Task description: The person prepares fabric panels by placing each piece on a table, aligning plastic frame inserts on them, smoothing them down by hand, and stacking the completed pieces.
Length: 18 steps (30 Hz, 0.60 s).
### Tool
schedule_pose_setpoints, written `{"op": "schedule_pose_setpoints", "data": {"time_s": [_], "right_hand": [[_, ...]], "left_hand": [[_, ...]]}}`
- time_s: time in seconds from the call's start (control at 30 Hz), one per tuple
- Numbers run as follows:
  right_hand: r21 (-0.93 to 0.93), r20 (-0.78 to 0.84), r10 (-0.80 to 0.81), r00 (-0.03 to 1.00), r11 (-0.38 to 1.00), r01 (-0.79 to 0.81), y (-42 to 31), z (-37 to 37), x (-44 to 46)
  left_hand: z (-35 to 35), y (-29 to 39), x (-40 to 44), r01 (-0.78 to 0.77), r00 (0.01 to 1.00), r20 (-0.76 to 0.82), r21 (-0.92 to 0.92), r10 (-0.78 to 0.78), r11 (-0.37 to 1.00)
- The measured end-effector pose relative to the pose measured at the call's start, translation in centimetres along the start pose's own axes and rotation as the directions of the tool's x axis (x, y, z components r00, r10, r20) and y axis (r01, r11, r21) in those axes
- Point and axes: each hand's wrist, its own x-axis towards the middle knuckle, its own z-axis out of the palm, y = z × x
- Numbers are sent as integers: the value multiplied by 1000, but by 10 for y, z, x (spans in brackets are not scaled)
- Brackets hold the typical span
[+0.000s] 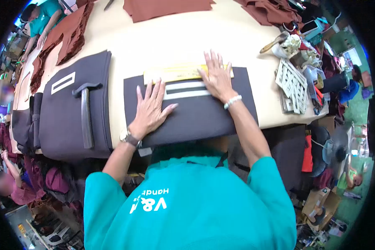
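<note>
My left hand, with a watch at the wrist, lies flat with fingers spread on a dark grey fabric panel. Its fingertips reach the lower edge of a yellow strip that lies across the panel's top. My right hand, wearing a beaded bracelet, rests flat on the right part of that strip, fingers outstretched. Between the hands, a narrow white rectangular frame sits on the panel just below the strip; my right hand hides part of its right end. Neither hand grips anything.
Left of the panel, a hammer lies on stacked dark fabric bearing a white frame. On the right are a brush and white slatted pieces. Brown pieces lie farther back; a co-worker stands far left.
</note>
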Motion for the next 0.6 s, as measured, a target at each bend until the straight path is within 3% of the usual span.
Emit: {"op": "schedule_pose_setpoints", "data": {"time_s": [0.07, 0.1, 0.17, 0.3, 0.33, 0.43, 0.5, 0.57, 0.6], "right_hand": [[102, 161, -118, 980, 990, 102, -4, -20, -7], [57, 135, -210, 968, 977, 204, -1, -13, -12], [109, 70, -188, 980, 978, 180, 20, -13, -4], [-7, -147, 134, 980, 991, -136, 78, -15, 42], [-83, -150, 157, 976, 982, -171, 84, -21, 50], [-332, -386, 94, 918, 914, -234, 99, -24, 50], [-248, -375, 225, 899, 910, -332, 89, -45, 12], [-313, -349, 407, 844, 799, -514, 70, -54, -47], [-330, -227, 529, 818, 748, -575, 58, -61, -73]], "left_hand": [[7, -7, -8, 85, 989, -125, 46, -79, 995], [5, -8, -14, 145, 967, -212, -12, -144, 989], [-7, -5, -26, 356, 915, -182, -62, -361, 932], [-5, -8, -60, 540, 823, -180, -42, -538, 841], [-9, -3, -67, 547, 818, -175, -56, -547, 835], [-15, 8, -77, 559, 801, -177, -119, -572, 820], [-15, 12, -77, 574, 780, -201, -149, -593, 805], [-7, 13, -74, 519, 822, -215, -103, -528, 849], [-3, 12, -73, 507, 831, -226, -70, -509, 859]]}}
